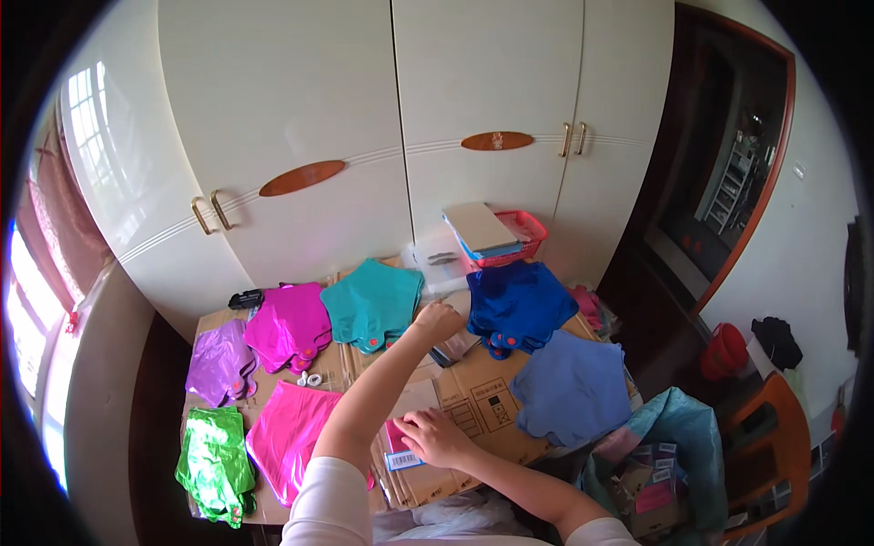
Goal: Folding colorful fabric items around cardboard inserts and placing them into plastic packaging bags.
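Note:
My left hand [440, 318] reaches to the far middle of the cardboard-covered table, fingers curled closed; whatever they hold, if anything, is hidden. It is between a stack of shiny teal fabric pieces [371, 305] and a dark blue stack [521, 303]. Just beyond its fingers is a pale rounded thing [462, 304], and a small dark-edged stack [452, 348] lies below it. Nearer to me, my right hand [431, 437] lies with fingers stretched over a flat pink packet [397, 437] bearing a white barcode label [402, 460].
Purple [219, 364], magenta [289, 325], pink [289, 435], green [217, 461] and light blue [571, 387] fabric pieces ring the cardboard [473, 400]. A red basket [528, 238] stands against the cabinet. At right are a cloth-draped box [669, 437] and wooden chair [783, 455].

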{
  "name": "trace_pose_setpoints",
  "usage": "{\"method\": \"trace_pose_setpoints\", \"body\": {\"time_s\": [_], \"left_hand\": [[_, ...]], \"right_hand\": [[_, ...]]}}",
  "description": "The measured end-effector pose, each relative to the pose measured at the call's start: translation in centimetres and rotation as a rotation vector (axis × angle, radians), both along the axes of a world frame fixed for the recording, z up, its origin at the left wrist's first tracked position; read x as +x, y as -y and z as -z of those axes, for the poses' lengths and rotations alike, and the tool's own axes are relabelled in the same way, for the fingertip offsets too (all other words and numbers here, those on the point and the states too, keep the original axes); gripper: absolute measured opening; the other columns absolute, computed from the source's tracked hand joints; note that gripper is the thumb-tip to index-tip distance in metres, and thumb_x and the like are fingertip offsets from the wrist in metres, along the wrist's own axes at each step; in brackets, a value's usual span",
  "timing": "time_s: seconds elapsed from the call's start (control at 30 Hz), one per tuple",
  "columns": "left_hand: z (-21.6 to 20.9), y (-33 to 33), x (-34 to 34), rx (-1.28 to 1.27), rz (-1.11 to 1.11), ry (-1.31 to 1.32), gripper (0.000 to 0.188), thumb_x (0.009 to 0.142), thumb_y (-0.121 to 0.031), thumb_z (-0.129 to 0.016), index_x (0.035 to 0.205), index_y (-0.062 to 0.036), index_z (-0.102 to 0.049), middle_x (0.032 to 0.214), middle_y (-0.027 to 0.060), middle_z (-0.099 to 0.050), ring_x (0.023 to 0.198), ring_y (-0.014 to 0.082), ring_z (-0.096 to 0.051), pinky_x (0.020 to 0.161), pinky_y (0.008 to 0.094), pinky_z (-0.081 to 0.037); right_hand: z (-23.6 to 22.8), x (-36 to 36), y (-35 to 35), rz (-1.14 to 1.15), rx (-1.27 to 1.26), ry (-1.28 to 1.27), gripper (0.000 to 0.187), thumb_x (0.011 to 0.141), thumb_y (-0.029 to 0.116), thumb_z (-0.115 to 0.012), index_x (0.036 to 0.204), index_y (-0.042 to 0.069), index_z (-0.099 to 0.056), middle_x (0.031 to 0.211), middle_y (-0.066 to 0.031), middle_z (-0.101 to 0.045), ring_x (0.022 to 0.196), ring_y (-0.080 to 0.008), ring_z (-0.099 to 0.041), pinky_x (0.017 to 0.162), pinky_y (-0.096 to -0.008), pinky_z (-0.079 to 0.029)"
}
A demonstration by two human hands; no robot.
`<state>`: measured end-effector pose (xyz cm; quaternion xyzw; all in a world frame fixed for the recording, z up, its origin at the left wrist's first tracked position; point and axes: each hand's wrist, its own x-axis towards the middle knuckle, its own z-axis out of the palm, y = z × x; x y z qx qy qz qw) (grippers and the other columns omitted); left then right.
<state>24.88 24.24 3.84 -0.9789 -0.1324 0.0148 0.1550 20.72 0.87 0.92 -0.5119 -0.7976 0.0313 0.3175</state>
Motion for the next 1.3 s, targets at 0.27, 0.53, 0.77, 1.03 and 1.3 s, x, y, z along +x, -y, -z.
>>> {"method": "trace_pose_setpoints", "body": {"time_s": [0.27,0.53,0.77,1.03,1.3], "left_hand": [[-1.3,0.2,-2.4,0.174,0.248,0.086,0.009,0.082,-0.02,-0.056,0.083,-0.0182,-0.065,0.079,-0.0026,-0.062,0.092,0.0176,-0.059,0.078,0.0312,-0.047],[-7.0,7.9,-11.6,-0.427,0.025,0.76,0.009,0.076,-0.01,-0.058,0.084,-0.0077,-0.056,0.073,0.0099,-0.059,0.078,0.0299,-0.06,0.068,0.042,-0.049],[-3.1,21.8,-26.6,-0.569,-0.238,0.923,0.017,0.069,-0.005,-0.067,0.083,-0.0068,-0.058,0.063,0.0084,-0.053,0.059,0.0271,-0.058,0.052,0.0403,-0.047],[1.9,30.0,-28.0,-0.46,-0.307,1.012,0.024,0.068,0.002,-0.066,0.091,-0.0019,-0.058,0.077,0.0075,-0.059,0.063,0.0234,-0.058,0.056,0.0339,-0.049],[3.3,30.6,-28.1,-0.351,-0.35,0.851,0.03,0.07,-0.004,-0.066,0.099,-0.0047,-0.059,0.071,0.0033,-0.052,0.064,0.0193,-0.052,0.058,0.0339,-0.038]], "right_hand": [[0.5,-0.4,-0.3,-0.03,0.093,-0.071,0.021,0.083,0.02,-0.064,0.099,0.007,-0.06,0.098,-0.0071,-0.055,0.089,-0.0254,-0.054,0.081,-0.0401,-0.044],[-0.5,0.8,0.1,-0.118,0.037,0.036,0.034,0.074,0.037,-0.072,0.092,0.011,-0.061,0.099,-0.0063,-0.058,0.093,-0.0255,-0.055,0.083,-0.0393,-0.045],[-2.6,1.2,1.1,-0.198,-0.017,0.242,0.05,0.072,0.04,-0.073,0.109,0.008,-0.064,0.115,-0.0075,-0.06,0.1,-0.0236,-0.055,0.084,-0.0372,-0.05],[-2.5,0.4,1.3,-0.163,0.094,0.42,0.046,0.074,0.036,-0.071,0.108,0.006,-0.065,0.116,-0.0106,-0.061,0.092,-0.0203,-0.056,0.073,-0.0316,-0.054],[-1.0,0.6,1.3,-0.144,0.184,0.434,0.047,0.072,0.031,-0.072,0.109,0.004,-0.065,0.115,-0.0123,-0.062,0.09,-0.0201,-0.057,0.071,-0.0307,-0.055]]}}
